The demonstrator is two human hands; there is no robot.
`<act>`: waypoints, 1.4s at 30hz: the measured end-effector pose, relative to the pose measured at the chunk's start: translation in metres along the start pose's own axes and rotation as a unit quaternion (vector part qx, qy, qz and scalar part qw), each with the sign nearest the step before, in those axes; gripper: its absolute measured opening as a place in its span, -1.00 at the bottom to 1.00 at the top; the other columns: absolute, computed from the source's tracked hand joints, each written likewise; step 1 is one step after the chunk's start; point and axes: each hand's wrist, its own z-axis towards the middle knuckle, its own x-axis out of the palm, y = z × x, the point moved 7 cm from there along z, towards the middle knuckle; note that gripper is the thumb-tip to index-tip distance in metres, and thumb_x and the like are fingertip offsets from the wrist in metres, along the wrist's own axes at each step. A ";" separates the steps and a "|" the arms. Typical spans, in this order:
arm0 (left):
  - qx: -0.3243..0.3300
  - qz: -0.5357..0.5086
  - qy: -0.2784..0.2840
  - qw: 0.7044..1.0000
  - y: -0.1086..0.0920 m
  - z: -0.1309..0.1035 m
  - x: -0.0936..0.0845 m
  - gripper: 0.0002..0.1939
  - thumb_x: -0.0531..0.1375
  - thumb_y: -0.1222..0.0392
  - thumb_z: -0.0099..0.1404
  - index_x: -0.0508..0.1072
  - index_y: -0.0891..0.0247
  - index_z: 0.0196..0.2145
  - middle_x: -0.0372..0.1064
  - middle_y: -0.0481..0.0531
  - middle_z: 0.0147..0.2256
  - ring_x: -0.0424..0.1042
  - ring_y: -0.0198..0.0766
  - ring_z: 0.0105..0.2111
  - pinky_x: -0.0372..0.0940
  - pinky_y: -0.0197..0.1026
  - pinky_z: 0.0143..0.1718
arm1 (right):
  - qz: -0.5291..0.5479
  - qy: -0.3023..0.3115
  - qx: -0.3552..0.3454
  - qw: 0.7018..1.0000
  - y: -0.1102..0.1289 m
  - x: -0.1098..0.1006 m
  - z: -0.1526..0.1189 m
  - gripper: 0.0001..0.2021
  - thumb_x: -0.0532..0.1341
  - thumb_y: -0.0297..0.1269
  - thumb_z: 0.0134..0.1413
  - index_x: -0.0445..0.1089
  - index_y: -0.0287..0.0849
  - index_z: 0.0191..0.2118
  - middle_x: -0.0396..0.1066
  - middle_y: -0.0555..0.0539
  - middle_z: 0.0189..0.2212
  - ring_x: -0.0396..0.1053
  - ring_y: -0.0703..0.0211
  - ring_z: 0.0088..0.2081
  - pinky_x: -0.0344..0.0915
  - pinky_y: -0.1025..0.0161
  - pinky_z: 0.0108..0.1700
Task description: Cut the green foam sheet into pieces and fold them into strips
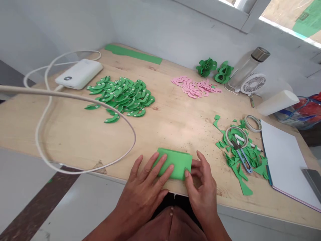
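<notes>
A folded rectangle of green paper (175,164) lies at the table's front edge. My left hand (147,182) rests flat across its left part with fingers spread, pressing it to the wood. At the right end, my right hand (202,182) pinches the paper's corner, thumb on top and the other fingers curled by the edge. Right of my hands is a heap of green paper scraps (253,155), on which lie blue-handled snips (242,155) and a roll of tape (228,136). A second tape roll (253,124) sits just behind.
Curved green cutouts (125,95) form a pile at left, pink cutouts (194,87) at the back. A white power bank (79,73) trails a looping cable (130,127) over the table. A bottle (244,68), small fan (253,83) and white paper sheet (288,160) occupy the right.
</notes>
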 end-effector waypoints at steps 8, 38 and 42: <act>-0.005 0.009 0.035 0.999 0.000 0.002 0.004 -0.51 0.05 -0.08 0.33 0.26 0.01 0.19 0.21 0.05 0.22 0.08 -0.04 0.27 -0.24 0.15 0.30 | -0.079 0.008 -0.080 0.994 0.010 -0.002 0.002 -0.74 0.10 -0.36 0.20 0.40 -0.13 -0.02 0.43 -0.18 -0.14 0.42 0.03 -0.09 0.43 0.07 -0.08; -0.040 -0.010 0.054 0.998 0.009 0.008 0.003 -0.55 0.05 -0.06 0.34 0.29 -0.04 0.16 0.19 0.03 0.23 0.14 -0.01 0.23 -0.11 0.08 0.23 | -0.118 0.011 -0.093 0.989 0.012 0.000 0.001 -0.70 0.10 -0.36 0.23 0.42 -0.17 0.03 0.43 -0.22 -0.03 0.41 -0.02 -0.01 0.41 -0.04 0.01; -0.034 -0.011 0.031 0.999 0.013 0.011 0.000 -0.65 0.04 0.09 0.37 0.38 -0.03 0.09 0.27 0.06 0.18 0.23 -0.01 0.17 0.02 0.07 0.14 | -0.122 0.009 -0.093 0.988 0.013 0.000 0.001 -0.70 0.10 -0.35 0.23 0.42 -0.17 0.03 0.44 -0.22 -0.04 0.42 -0.02 -0.02 0.42 -0.04 0.00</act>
